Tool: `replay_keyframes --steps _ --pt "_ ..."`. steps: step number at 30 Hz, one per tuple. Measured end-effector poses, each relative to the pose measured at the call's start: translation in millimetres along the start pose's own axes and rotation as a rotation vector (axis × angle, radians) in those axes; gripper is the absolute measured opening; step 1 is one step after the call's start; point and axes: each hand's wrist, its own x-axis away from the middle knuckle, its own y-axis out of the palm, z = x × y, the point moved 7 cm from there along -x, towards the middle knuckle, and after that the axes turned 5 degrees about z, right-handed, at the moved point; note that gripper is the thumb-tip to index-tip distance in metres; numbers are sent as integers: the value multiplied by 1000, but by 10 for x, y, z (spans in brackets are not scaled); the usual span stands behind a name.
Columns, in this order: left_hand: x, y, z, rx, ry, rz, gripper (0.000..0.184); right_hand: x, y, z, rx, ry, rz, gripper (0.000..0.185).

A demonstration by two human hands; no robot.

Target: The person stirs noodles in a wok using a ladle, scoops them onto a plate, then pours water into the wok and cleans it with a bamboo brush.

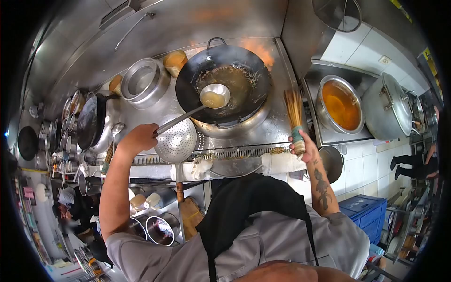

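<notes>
My left hand [141,139] is wrapped round the handle of a metal ladle [215,96]. The ladle's bowl holds cloudy yellowish liquid and sits over a black wok [188,77]. Inside the wok, brownish liquid [232,77] lies with dark bits stuck along the wall above it. My right hand [304,146] grips a bamboo wok brush [294,113] by its bound end, bristles up, to the right of the wok. Below my left hand's ladle handle lies a perforated skimmer [176,139], flat at the stove's front edge.
Flames [261,52] rise behind the wok. A metal pot of orange-brown liquid [339,105] stands right, beside a lidded stockpot [386,108]. Stacked metal pots [144,82] are at left. White cloths [282,163] lie along the front rail. Two other people are in the background.
</notes>
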Motion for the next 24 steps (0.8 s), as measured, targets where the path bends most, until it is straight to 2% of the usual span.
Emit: replay_keyframes --steps 2,3,4,7,10,12,13,15,16,19,20,23,24 --pt "10 -59 74 -39 -9 10 31 88 497 -364 283 -61 32 41" --pt "23 -78 95 -59 -13 15 29 32 726 -497 434 -94 16 50" --pt "41 -91 121 -54 -18 18 28 -36 1004 -607 640 -121 -40 51" --pt "87 -109 138 -20 -30 34 25 -412 1876 -794 1369 -597 -89 47" --pt "133 74 19 41 -18 74 29 -728 2580 -538 1975 -1002 -94 42" --pt "157 235 -118 78 18 114 31 -1282 2630 -334 2261 -831 -161 36" --pt "164 271 -153 128 -34 67 32 -1468 2631 -264 2401 -735 -197 33" --pt "194 369 -209 238 -146 -24 34 -1553 2755 -352 2388 -802 -20 27" --pt "193 402 -254 296 -112 4 33 -1608 2845 -420 2386 -842 62 24" --pt "203 201 -151 260 -228 -74 31 -1280 3064 -100 2427 -978 -136 22" --pt "163 207 -182 266 -249 -138 30 -1299 3044 -85 2410 -842 -246 21" --pt "72 137 -182 229 -255 -187 29 -1524 3027 -339 2399 -837 -3 22" --pt "45 108 -182 203 -273 -199 29 -1452 3104 -247 2453 -913 67 21"
